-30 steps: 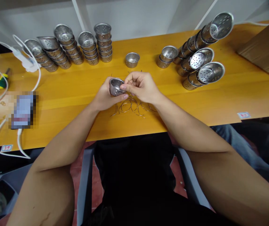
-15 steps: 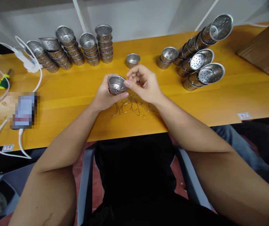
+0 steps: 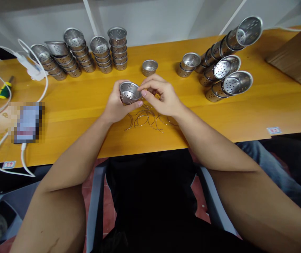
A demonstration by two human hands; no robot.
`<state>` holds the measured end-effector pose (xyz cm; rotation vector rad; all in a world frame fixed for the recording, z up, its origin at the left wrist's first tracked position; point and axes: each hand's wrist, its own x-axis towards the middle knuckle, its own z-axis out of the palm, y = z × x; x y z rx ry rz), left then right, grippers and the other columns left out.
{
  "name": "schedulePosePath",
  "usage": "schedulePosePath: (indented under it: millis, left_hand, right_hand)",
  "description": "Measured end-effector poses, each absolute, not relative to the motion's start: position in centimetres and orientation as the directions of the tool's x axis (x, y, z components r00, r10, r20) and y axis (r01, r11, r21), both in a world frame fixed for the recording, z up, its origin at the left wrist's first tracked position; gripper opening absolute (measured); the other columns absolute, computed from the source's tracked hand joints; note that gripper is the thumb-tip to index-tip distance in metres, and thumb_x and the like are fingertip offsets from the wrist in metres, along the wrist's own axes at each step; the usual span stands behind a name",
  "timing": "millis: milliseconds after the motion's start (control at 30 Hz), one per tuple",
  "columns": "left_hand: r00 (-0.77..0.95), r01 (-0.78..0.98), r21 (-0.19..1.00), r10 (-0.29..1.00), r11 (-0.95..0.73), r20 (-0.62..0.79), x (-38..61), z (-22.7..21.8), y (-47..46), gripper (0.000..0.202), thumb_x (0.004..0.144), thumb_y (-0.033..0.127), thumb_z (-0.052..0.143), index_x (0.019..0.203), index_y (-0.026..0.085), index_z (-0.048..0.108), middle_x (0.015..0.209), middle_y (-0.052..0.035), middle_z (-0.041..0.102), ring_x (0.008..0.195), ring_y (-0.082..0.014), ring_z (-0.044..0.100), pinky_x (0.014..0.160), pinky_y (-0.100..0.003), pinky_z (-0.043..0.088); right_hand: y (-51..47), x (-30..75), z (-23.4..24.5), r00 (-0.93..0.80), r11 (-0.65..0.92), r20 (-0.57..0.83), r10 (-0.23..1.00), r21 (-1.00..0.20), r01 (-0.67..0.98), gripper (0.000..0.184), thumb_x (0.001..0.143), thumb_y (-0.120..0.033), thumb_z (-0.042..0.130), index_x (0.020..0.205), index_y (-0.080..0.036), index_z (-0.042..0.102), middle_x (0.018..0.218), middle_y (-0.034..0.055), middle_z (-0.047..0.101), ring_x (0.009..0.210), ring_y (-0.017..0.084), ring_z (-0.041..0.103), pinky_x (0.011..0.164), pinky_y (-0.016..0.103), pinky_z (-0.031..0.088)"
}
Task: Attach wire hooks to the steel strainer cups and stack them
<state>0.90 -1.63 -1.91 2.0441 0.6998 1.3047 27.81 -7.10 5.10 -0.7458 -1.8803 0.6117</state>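
Observation:
My left hand is wrapped round a small perforated steel cup, held above the orange table with its mouth up. My right hand is beside it, its fingertips pinched at the cup's right rim; whether they hold a thin wire there I cannot tell. Under both hands lies a loose pile of several bent wire handles. A single steel cup stands just beyond my hands.
Stacks of perforated cups stand at the back left, and long nested rows of cups lie at the back right. A white cable and plug, a screwdriver, a blurred phone and a cardboard box are also there.
My left hand tilted the cup so that its mouth faces up. My right hand opened briefly, then closed its fingertips again at the cup's rim.

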Motion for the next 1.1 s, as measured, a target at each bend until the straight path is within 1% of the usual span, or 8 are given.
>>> schedulePosePath:
  millis: [200,333,500,700,800,900,1000,1100]
  left_hand:
    - [0.396,0.102,0.708,0.681,-0.699,0.616,0.9,-1.5,-2.2,0.106,0.095,0.099,0.104,0.164,0.036,0.055,0.148,-0.0083,0.08,0.127,-0.0286,0.082,0.111,-0.058,0.076]
    - [0.398,0.094,0.672,0.646,-0.735,0.651,1.0,-1.2,-2.2,0.096,0.102,0.094,0.101,0.166,0.041,0.053,0.149,-0.0049,0.08,0.126,-0.0265,0.08,0.111,-0.058,0.076]
    - [0.362,0.053,0.626,0.599,-0.778,0.714,1.2,-1.1,-1.8,0.099,0.096,0.09,0.109,0.164,0.045,0.053,0.145,-0.0035,0.079,0.122,-0.027,0.079,0.103,-0.058,0.076]
    - [0.371,0.049,0.619,0.59,-0.784,0.718,1.1,-1.0,-2.2,0.09,0.104,0.086,0.106,0.164,0.042,0.055,0.142,-0.0033,0.081,0.118,-0.0241,0.077,0.102,-0.055,0.076]
    - [0.383,0.055,0.668,0.633,-0.742,0.672,1.0,-0.5,-2.6,0.101,0.095,0.093,0.108,0.166,0.043,0.056,0.143,-0.0046,0.08,0.122,-0.0279,0.081,0.106,-0.057,0.077]
    - [0.378,0.105,0.782,0.752,-0.614,0.54,0.9,0.2,-3.0,0.109,0.091,0.098,0.108,0.168,0.038,0.06,0.147,-0.0079,0.081,0.143,-0.0341,0.083,0.119,-0.056,0.076]
    - [0.361,0.107,0.817,0.788,-0.567,0.499,0.8,0.4,-3.2,0.116,0.085,0.098,0.112,0.171,0.037,0.061,0.154,-0.0094,0.081,0.156,-0.0396,0.081,0.126,-0.057,0.075]
    - [0.405,0.105,0.793,0.754,-0.6,0.517,0.8,0.0,-3.2,0.116,0.09,0.092,0.113,0.176,0.036,0.057,0.161,-0.012,0.079,0.159,-0.043,0.08,0.127,-0.059,0.075]
  right_hand:
    - [-7.2,27.8,4.6,-0.391,0.7,0.589,0.707,-0.663,0.265,0.055,0.123,-0.083,0.082,0.121,-0.029,0.091,0.133,0.0117,0.077,0.112,0.029,0.076,0.09,0.043,0.071]
    - [-7.3,27.4,4.4,-0.404,0.738,0.627,0.666,-0.632,0.236,0.058,0.128,-0.083,0.072,0.129,-0.029,0.092,0.136,0.0112,0.079,0.105,0.026,0.075,0.089,0.042,0.069]
    - [-7.4,27.4,4.6,-0.364,0.72,0.627,0.689,-0.651,0.241,0.053,0.124,-0.081,0.081,0.132,-0.029,0.087,0.124,0.0078,0.083,0.093,0.022,0.072,0.089,0.039,0.067]
    - [-7.1,27.7,4.6,-0.455,0.769,0.633,0.626,-0.599,0.223,0.049,0.132,-0.072,0.069,0.13,-0.027,0.091,0.134,0.011,0.084,0.112,0.027,0.078,0.099,0.044,0.068]
    - [-7.0,27.8,4.4,-0.48,0.789,0.638,0.602,-0.566,0.239,0.054,0.135,-0.074,0.063,0.129,-0.028,0.092,0.137,0.0109,0.082,0.121,0.03,0.079,0.113,0.053,0.068]
    - [-7.0,27.8,4.0,-0.491,0.776,0.618,0.614,-0.587,0.23,0.055,0.132,-0.079,0.068,0.146,-0.031,0.091,0.145,0.0118,0.08,0.124,0.032,0.08,0.115,0.056,0.072]
    - [-7.0,27.5,3.1,-0.463,0.714,0.573,0.676,-0.665,0.22,0.078,0.119,-0.088,0.084,0.174,-0.033,0.076,0.164,0.015,0.076,0.121,0.034,0.082,0.11,0.059,0.078]
    - [-6.8,27.1,2.0,-0.405,0.655,0.543,0.736,-0.721,0.224,0.107,0.109,-0.094,0.093,0.191,-0.035,0.058,0.173,0.0175,0.07,0.119,0.036,0.083,0.109,0.063,0.08]
